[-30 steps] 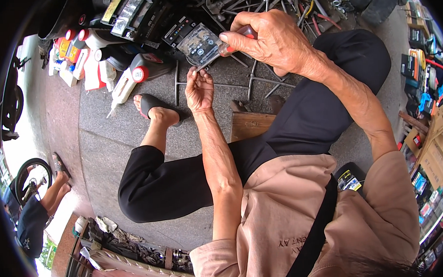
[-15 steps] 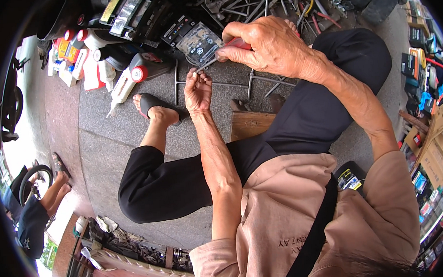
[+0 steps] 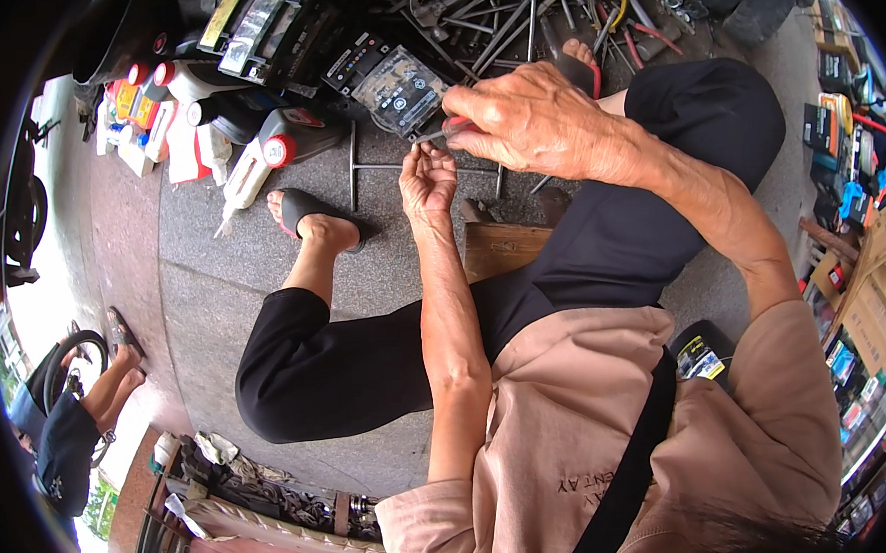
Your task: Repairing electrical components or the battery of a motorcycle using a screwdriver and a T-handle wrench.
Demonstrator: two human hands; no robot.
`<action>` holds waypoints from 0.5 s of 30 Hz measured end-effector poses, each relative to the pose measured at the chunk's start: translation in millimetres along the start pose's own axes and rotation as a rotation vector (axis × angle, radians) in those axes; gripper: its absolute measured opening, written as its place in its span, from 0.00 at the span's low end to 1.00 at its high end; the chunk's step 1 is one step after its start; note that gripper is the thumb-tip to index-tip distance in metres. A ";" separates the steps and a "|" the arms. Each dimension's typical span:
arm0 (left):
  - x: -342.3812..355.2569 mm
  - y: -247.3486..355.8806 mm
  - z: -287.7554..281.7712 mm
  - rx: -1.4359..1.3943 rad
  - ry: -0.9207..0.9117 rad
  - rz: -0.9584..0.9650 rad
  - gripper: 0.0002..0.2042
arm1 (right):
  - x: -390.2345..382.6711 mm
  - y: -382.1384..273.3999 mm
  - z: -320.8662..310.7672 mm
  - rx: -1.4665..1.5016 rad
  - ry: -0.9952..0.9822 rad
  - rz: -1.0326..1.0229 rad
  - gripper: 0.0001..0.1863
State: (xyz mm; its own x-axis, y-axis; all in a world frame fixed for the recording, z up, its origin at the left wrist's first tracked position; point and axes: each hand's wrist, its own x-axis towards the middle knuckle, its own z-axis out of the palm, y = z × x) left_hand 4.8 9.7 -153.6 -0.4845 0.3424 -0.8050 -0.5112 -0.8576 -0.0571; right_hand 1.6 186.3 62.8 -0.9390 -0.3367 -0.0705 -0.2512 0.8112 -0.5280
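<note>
My right hand [image 3: 550, 121] is wrapped round the red handle of a screwdriver [image 3: 458, 125], its metal shaft pointing left. Just below the shaft, the fingertips of my left hand [image 3: 428, 185] are pinched together close to the screwdriver's tip. Whatever small thing they hold is too tiny to make out. Beyond both hands lies a motorcycle-type battery [image 3: 400, 93] with a worn, dirty top. On the floor by my left hand, a metal T-handle wrench [image 3: 353, 166] is partly hidden behind my fingers.
Metal hand tools [image 3: 490, 19] are heaped at the far side. Oil bottles [image 3: 257, 166] and more batteries [image 3: 270, 35] stand at far left. A wooden block [image 3: 502, 248] sits between my legs. Boxed goods [image 3: 864, 284] line the right; another person's legs [image 3: 99, 395] show at left.
My left hand has shifted right and a little nearer to me. My right hand has come down and rightward with the screwdriver, whose shaft now lies flatter.
</note>
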 end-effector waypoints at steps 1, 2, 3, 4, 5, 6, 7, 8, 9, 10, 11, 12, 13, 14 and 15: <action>1.0 2.4 -2.1 -0.010 -0.025 -0.055 0.01 | -0.8 -0.2 3.6 -0.001 0.000 -0.002 0.12; 2.0 2.8 -3.3 -0.001 0.005 -0.057 0.01 | -1.5 -1.3 7.0 -0.002 0.032 -0.049 0.14; 3.2 3.2 -4.3 0.007 0.035 -0.059 0.02 | -2.2 -2.0 8.8 -0.003 0.065 -0.096 0.16; 4.7 4.2 -4.9 0.006 0.035 -0.059 0.02 | -3.1 -2.2 9.0 0.000 0.050 -0.117 0.15; 5.0 4.5 -4.3 0.000 0.034 -0.064 0.02 | -3.5 -2.0 9.2 0.000 0.047 -0.116 0.15; 5.4 4.6 -3.6 -0.006 0.033 -0.069 0.03 | -3.7 -1.7 9.4 -0.013 0.048 -0.127 0.14; 5.9 4.5 -2.9 -0.008 0.034 -0.071 0.03 | -4.0 -1.3 9.6 -0.026 0.049 -0.137 0.14; 6.6 4.4 -1.6 0.009 0.018 -0.084 0.03 | -4.0 -1.0 9.3 -0.027 0.047 -0.136 0.14; 7.1 4.1 -0.5 0.025 0.001 -0.098 0.04 | -4.1 -0.5 9.2 -0.025 0.048 -0.139 0.13; 8.0 3.7 0.7 0.023 0.001 -0.101 0.04 | -4.2 -0.1 9.0 -0.023 0.049 -0.143 0.13; 10.1 4.8 0.3 0.040 0.012 -0.084 0.04 | -3.4 -1.3 8.6 -0.024 0.048 -0.144 0.13; 12.2 5.8 -0.4 0.057 0.024 -0.068 0.04 | -2.5 -3.2 8.2 -0.036 0.023 -0.149 0.13; 13.7 6.9 -1.6 0.054 0.024 -0.067 0.04 | -1.7 -4.4 8.2 -0.048 -0.001 -0.154 0.13; 16.5 6.3 -2.7 0.086 0.012 -0.084 0.04 | -2.3 -3.4 9.6 -0.051 -0.003 -0.152 0.13; 18.9 5.6 -4.1 0.117 0.001 -0.101 0.05 | -3.3 -2.0 13.1 -0.049 0.015 -0.159 0.13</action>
State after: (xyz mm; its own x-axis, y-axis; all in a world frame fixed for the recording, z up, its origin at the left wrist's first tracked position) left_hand -4.2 9.8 -171.6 -0.4259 0.4246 -0.7990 -0.6365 -0.7682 -0.0690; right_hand 8.3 179.4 53.1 -0.8896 -0.4561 0.0231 -0.4078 0.7706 -0.4897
